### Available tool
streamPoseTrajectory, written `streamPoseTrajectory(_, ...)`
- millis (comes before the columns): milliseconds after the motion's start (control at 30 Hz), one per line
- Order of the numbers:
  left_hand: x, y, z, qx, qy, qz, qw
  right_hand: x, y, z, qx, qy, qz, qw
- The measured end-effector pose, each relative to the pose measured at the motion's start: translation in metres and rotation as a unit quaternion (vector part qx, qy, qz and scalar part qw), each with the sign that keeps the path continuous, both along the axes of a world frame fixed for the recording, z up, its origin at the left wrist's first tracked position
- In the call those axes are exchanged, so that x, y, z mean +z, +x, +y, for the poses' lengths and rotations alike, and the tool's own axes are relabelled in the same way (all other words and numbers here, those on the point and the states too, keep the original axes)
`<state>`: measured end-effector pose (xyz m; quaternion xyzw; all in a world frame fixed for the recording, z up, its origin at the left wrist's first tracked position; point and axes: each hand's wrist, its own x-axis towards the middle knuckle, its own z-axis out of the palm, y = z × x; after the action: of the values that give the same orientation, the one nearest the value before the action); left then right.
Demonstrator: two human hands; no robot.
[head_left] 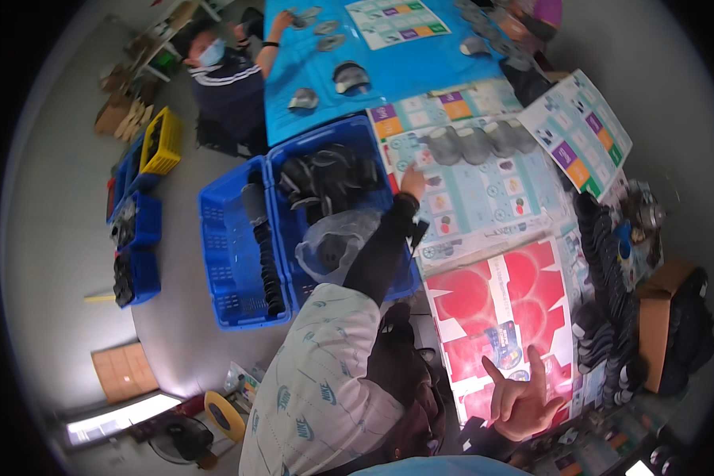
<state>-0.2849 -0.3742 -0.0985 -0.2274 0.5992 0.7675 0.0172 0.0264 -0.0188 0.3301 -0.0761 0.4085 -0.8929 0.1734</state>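
way over at the left of the frame, a yellow crate point(163, 143) and a couple of blue bins point(140, 219) can be seen on the floor. near the upper left a co-worker point(228, 91) is seated, with an arm stretched to the blue-covered table point(313, 71). left of centre, a row of dark curved pieces point(265, 262) is lined up along the right side of a blue crate point(224, 254). right next to it, a second blue crate point(406, 274) is loaded with dark pieces point(325, 178) and a clear plastic bag point(325, 230).

just right of that, the left hand point(411, 181) is held at the edge of the printed sheets point(472, 210), below and left of a row of grey cup-shaped pieces point(474, 144) in the upper centre-right. whether anything is pinched in it can't be told, too small. lower right of centre, the right hand point(523, 403) is held over a red-and-white printed sheet point(460, 297), fingers spread wide, nothing gripped. farther right, dark stacked pieces point(607, 278) are piled beside a cardboard box point(660, 317).
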Motion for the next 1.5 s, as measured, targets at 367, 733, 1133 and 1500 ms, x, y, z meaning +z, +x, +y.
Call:
streamPoseTrajectory(367, 0.212, 0.4, 0.019, -0.324, -0.059, -0.057, 0.942, 0.06, 0.076, -0.009, 0.045, -0.281, -0.007, 0.959)
streamPoseTrajectory(733, 0.274, 0.526, 0.04, -0.335, -0.211, -0.015, 0.918, 0.162, 0.165, 0.066, 0.447, -0.363, 0.297, 0.762)
streamPoseTrajectory(1133, 0.301, 0.542, 0.067, -0.524, -0.278, 0.176, 0.786, 0.081, 0.155, -0.087, 0.566, -0.084, -0.118, 0.811)
streamPoseTrajectory(1500, 0.321, 0.548, -0.078, -0.418, -0.34, 0.012, 0.842, 0.111, 0.176, -0.136, 0.068, -0.238, -0.149, 0.957)
